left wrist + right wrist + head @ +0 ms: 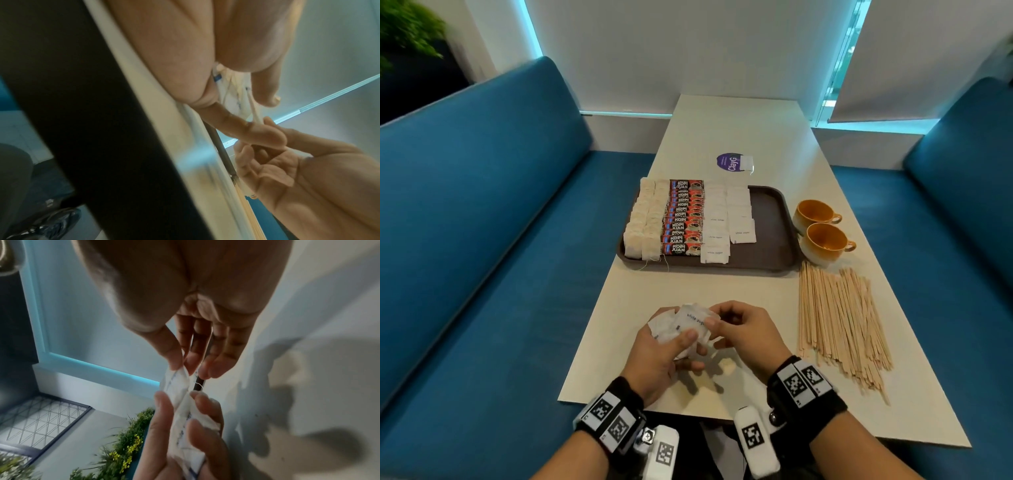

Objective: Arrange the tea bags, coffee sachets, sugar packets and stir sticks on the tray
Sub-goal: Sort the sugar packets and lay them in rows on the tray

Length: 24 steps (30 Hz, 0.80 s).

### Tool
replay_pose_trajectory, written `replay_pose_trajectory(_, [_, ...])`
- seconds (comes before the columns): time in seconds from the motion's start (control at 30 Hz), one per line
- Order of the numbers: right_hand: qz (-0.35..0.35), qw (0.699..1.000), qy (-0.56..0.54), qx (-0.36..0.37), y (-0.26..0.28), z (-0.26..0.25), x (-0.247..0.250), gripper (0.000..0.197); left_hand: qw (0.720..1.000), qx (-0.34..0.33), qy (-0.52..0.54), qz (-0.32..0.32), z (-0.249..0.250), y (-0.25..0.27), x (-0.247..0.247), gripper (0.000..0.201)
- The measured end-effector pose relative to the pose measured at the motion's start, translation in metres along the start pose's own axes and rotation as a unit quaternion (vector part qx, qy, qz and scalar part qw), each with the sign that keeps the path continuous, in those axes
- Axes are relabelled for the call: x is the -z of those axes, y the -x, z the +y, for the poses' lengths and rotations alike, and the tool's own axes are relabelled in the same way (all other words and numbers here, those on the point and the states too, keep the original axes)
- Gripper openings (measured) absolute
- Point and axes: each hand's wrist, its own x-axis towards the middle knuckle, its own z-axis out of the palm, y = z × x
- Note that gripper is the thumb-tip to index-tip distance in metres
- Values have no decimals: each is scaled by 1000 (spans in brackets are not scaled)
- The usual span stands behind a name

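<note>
left hand (661, 349) grips crumpled white paper sugar packets (685, 325) (soft, creased) while right hand (743, 329) pinches one.

A long cream laminate table (739, 137) is flanked by blue upholstered benches (482, 212); white roller blinds (928, 58) are edged by daylight.

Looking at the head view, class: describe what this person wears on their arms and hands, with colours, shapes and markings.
Both hands are bare: left hand, right hand. Each wrist carries a black band set with white square tags printed with black block patterns. A white rounded unit bearing a similar tag sits below each wrist. No sleeves show.
</note>
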Motion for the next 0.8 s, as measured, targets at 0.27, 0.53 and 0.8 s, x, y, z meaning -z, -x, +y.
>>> replay_pose_trajectory(0.27, [-3, 999, 10, 32, 2, -1, 1, 18, 1000, 15, -4, 5, -1, 0, 0, 28])
replay_pose_trajectory(0.53, [-46, 990, 69, 113, 9, 11, 5, 18, 1000, 4, 10, 5, -2, 0, 2, 25])
replay_pose_trajectory(0.8, [-52, 991, 33, 121, 7, 11, 5, 27, 999, 15, 32, 36, -1, -1, -1, 39])
